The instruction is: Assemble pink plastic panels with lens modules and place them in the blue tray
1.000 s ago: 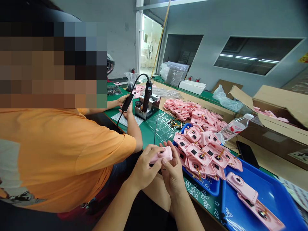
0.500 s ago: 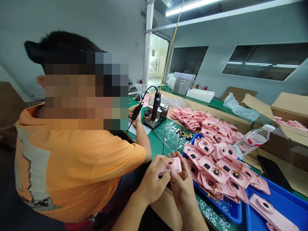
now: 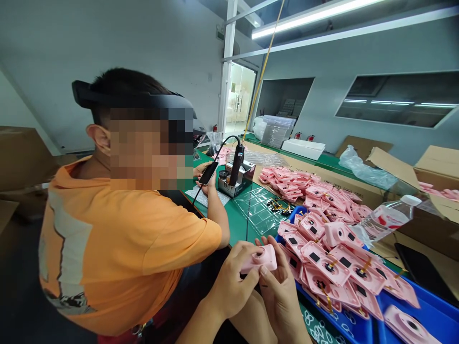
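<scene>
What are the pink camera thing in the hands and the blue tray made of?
The pink camera-shaped case looks like moulded plastic with a smooth, satin finish: its colour is even and its corners are rounded. The blue tray looks like plastic too, glossy where light shines on it, though I can't be sure.

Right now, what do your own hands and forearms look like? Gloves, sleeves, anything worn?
The left hand and right hand are bare: no gloves, and no ring, watch or wristband shows. The left forearm and right forearm have no sleeves, cables or markings in view.
</scene>
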`<state>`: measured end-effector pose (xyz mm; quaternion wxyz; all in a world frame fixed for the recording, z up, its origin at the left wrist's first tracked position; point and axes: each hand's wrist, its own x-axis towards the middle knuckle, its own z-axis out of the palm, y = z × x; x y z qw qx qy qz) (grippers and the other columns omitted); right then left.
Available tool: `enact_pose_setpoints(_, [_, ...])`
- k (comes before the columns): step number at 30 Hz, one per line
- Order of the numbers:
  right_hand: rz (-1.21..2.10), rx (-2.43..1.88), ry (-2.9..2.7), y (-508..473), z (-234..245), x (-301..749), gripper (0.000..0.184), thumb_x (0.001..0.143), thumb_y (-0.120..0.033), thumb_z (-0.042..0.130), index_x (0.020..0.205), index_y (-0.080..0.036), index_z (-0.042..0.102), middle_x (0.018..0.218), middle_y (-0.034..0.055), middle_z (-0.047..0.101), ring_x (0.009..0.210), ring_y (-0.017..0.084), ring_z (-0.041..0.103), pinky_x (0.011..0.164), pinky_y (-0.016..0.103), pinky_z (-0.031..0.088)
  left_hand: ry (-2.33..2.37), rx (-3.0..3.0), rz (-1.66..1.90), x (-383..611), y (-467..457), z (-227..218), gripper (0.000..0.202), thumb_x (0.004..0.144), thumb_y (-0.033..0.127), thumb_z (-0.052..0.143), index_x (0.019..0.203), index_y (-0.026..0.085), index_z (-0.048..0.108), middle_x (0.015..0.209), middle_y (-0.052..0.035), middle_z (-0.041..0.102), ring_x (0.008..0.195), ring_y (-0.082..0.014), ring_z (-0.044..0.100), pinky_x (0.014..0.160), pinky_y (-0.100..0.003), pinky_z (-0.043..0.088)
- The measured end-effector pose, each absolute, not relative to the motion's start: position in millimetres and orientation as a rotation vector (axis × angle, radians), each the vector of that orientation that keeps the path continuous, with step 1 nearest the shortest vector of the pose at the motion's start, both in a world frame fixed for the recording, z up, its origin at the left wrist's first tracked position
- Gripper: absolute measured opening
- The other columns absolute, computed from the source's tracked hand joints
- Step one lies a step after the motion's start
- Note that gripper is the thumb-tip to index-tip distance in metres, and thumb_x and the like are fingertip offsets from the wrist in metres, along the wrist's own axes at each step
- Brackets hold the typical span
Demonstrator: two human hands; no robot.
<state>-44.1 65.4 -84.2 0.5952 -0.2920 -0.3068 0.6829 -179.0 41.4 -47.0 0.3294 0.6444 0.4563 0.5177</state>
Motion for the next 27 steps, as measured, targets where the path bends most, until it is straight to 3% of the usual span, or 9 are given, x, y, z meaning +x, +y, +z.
enact_pose_setpoints(6, [1.644, -0.665, -0.69, 59.4, -81.7, -35.6, 0.078, 0.076, -0.034, 0.091, 0.147, -0.035, 0.059, 0.157, 0.0115, 0.057, 0.132, 0.033, 0.064, 0.091, 0.04, 0.064, 1.194, 1.661, 1.404, -172.5, 33.7, -51.7, 0.036, 0.098, 0.026, 0.061, 0.134, 0.027, 0.06, 0.132, -0.0079, 0.062, 0.126, -0.0249, 0.06, 0.111, -0.042, 0.049])
enact_pose_setpoints(11, [1.645, -0.631, -0.686, 49.7, -71.8, -27.2, 0.077, 0.073, -0.036, 0.092, 0.144, -0.034, 0.063, 0.155, 0.0112, 0.059, 0.141, 0.037, 0.057, 0.107, 0.049, 0.057, 1.191, 1.632, 1.439, -165.5, 24.0, -54.4, 0.048, 0.094, 0.037, 0.073, 0.138, 0.028, 0.057, 0.136, -0.0094, 0.061, 0.127, -0.0276, 0.062, 0.11, -0.044, 0.052])
enact_pose_setpoints(16, [1.677, -0.514, -0.692, 26.5, -38.5, -23.0, 0.072, 0.07, -0.04, 0.094, 0.138, -0.032, 0.069, 0.152, 0.0101, 0.063, 0.144, 0.037, 0.055, 0.122, 0.054, 0.041, 1.209, 1.753, 1.497, -161.6, 5.3, -39.5, 0.055, 0.09, 0.033, 0.079, 0.139, 0.033, 0.055, 0.135, -0.0078, 0.061, 0.127, -0.0274, 0.062, 0.107, -0.042, 0.056])
enact_pose_setpoints(27, [1.706, -0.294, -0.804, -0.9, 5.7, -13.3, 0.076, 0.069, -0.034, 0.091, 0.141, -0.032, 0.068, 0.152, 0.0077, 0.063, 0.141, 0.037, 0.059, 0.12, 0.059, 0.04, 1.19, 2.124, 1.676, -157.0, -28.9, 14.5, 0.053, 0.088, 0.023, 0.079, 0.137, 0.023, 0.058, 0.131, -0.0111, 0.062, 0.123, -0.0285, 0.062, 0.102, -0.043, 0.058])
